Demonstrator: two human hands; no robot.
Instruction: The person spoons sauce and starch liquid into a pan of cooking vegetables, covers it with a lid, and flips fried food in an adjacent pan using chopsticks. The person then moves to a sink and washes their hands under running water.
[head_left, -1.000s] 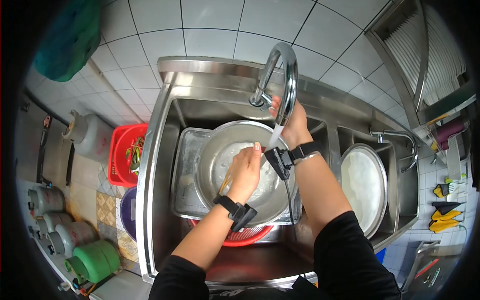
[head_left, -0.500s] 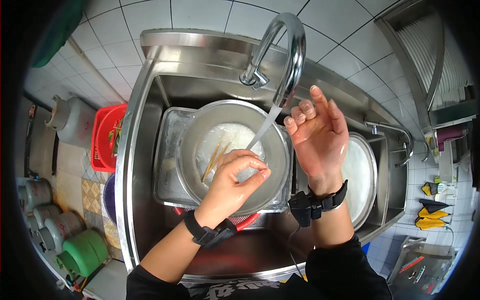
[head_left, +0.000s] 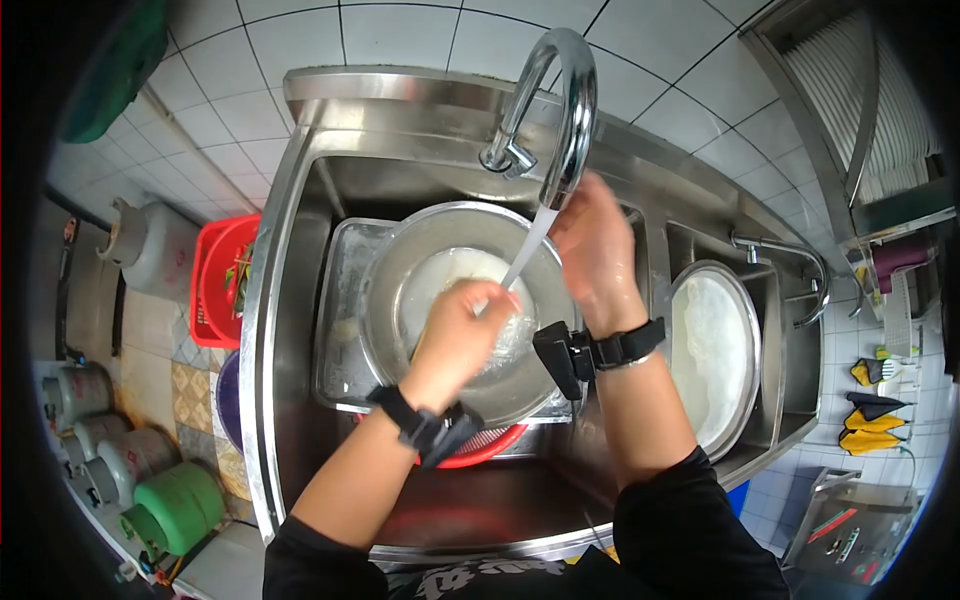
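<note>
My left hand [head_left: 462, 325] is over a round metal basin [head_left: 392, 350], its fingers curled inward and the thumb near them. The tap water [head_left: 530, 248] falls at its fingertips; whatever is inside the curl, if anything, is hidden. My right hand [head_left: 598, 250], smeared by motion, is raised beside the stream, fingers stretched up toward the tap spout [head_left: 564, 185]. No object shows in it. Cloudy white water [head_left: 440, 272] fills the basin's bottom. A short bit of a thin wooden stick [head_left: 417, 346] shows beside my left wrist.
The basin stands on a metal tray [head_left: 340, 300] in the sink [head_left: 500, 510], above a red colander [head_left: 475, 450]. Right of it, a second basin [head_left: 715, 340] holds whitish liquid. Red baskets [head_left: 218, 290] and gas cylinders [head_left: 180, 505] stand on the floor at left.
My right hand has swung left, closer to the stream and spout. My left hand has shifted slightly, and the wooden sticks seen before are now mostly covered by it.
</note>
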